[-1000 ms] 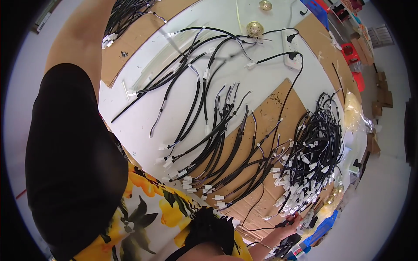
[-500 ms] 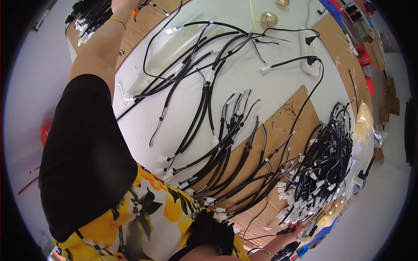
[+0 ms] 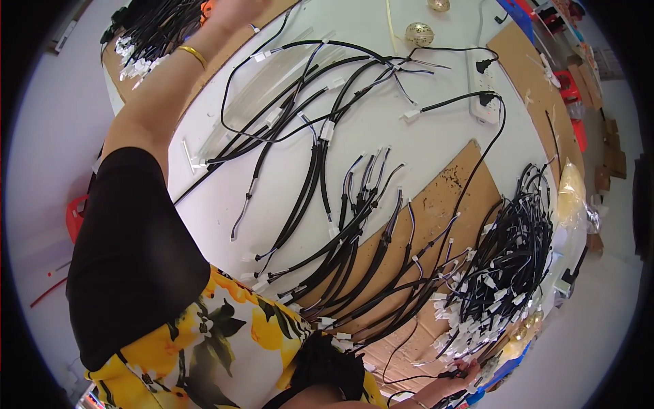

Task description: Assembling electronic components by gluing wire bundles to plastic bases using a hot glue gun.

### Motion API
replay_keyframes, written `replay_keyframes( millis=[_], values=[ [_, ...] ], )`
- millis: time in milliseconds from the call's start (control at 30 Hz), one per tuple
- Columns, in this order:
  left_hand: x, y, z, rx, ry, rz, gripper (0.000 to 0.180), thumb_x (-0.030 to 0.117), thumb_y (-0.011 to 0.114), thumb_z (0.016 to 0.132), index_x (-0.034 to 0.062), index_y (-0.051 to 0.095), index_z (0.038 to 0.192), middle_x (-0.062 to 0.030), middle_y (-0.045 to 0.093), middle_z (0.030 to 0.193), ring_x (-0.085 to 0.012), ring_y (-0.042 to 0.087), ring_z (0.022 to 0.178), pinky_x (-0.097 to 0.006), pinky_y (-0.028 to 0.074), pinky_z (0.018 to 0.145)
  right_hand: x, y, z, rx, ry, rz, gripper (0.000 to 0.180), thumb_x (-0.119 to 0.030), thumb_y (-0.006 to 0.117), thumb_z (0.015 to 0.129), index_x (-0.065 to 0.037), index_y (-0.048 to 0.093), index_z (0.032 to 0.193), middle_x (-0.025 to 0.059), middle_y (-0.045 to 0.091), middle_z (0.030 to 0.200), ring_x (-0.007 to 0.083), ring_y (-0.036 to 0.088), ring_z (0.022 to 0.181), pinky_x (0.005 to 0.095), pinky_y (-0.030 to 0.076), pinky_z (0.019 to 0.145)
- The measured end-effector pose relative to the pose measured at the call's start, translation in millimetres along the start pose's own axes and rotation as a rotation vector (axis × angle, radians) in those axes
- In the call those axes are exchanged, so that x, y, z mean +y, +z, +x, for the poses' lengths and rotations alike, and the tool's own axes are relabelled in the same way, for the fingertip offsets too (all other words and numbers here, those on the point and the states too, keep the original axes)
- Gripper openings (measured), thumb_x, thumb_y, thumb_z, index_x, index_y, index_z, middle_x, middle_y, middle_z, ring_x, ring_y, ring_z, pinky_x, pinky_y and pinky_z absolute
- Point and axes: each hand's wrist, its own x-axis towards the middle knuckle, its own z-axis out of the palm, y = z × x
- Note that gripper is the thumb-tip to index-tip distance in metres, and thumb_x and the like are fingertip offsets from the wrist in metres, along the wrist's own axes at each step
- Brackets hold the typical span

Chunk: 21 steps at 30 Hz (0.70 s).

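My left arm reaches across to the far left, and my left hand (image 3: 238,9) is at the top edge of the picture, over the cardboard. Its fingers are cut off there, so what they hold is hidden. An orange object (image 3: 206,9) shows beside the hand, near a bundle of black cables (image 3: 155,31) with white connectors. At the lower right my right hand (image 3: 468,371) is closed around a thin black cable (image 3: 415,377), just below a big heap of black cable harnesses (image 3: 514,252). More harnesses (image 3: 354,238) lie fanned out in front of me.
Loose harnesses (image 3: 320,146) and clear tubing (image 3: 266,88) lie on the white table (image 3: 409,160). A white power strip (image 3: 484,88) has black plugs in it. Golden balls (image 3: 419,33) stand at the back. Brown cardboard (image 3: 463,180) covers part of the table; red stools (image 3: 76,217) stand beyond its sides.
My left hand has moved to the right along the far edge, away from the cable bundle. My right hand has shifted slightly down, still on the cable.
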Motion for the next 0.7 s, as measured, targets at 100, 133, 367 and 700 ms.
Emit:
replay_keyframes(
  millis=[100,133,367,700],
  values=[
    [16.9,34.8,4.6,-0.206,0.318,-0.136,0.033,0.008,0.058,0.076,0.0099,0.056,0.109,-0.0086,0.063,0.091,-0.0205,0.058,0.076,-0.032,0.045,0.068,1.1,-2.8,4.4,-0.063,0.018,0.016,0.026,-0.024,0.057,0.08,0.0,0.056,0.092,-0.0009,0.04,0.06,0.0096,0.039,0.052,0.0212,0.032,0.053],
    [38.2,48.9,-5.1,-0.333,0.051,-0.217,0.032,0.013,0.059,0.076,0.0081,0.057,0.108,-0.009,0.062,0.091,-0.0232,0.058,0.08,-0.032,0.045,0.072,5.2,-8.8,9.6,-0.056,0.017,0.015,0.026,-0.024,0.057,0.08,0.0,0.056,0.092,-0.0009,0.04,0.06,0.0096,0.039,0.052,0.0212,0.032,0.053],
    [61.8,76.9,-3.8,-0.464,0.014,0.064,0.029,0.009,0.054,0.072,0.0072,0.061,0.1,-0.0121,0.061,0.088,-0.0287,0.059,0.079,-0.036,0.047,0.073,23.8,-26.1,26.7,-0.1,0.027,0.047,0.025,-0.024,0.057,0.08,0.0,0.056,0.088,-0.0015,0.038,0.057,0.0087,0.038,0.052,0.0205,0.03,0.051],
    [118.5,45.5,-14.1,-0.559,-0.571,-0.827,0.059,0.035,0.07,0.07,0.0051,0.051,0.118,-0.0101,0.062,0.083,-0.0138,0.062,0.067,-0.028,0.05,0.061,32.6,-24.2,23.5,-0.124,0.06,0.116,0.024,-0.022,0.056,0.082,0.0,0.056,0.089,-0.0004,0.046,0.067,0.007,0.035,0.053,0.0198,0.03,0.05]
  ],
)
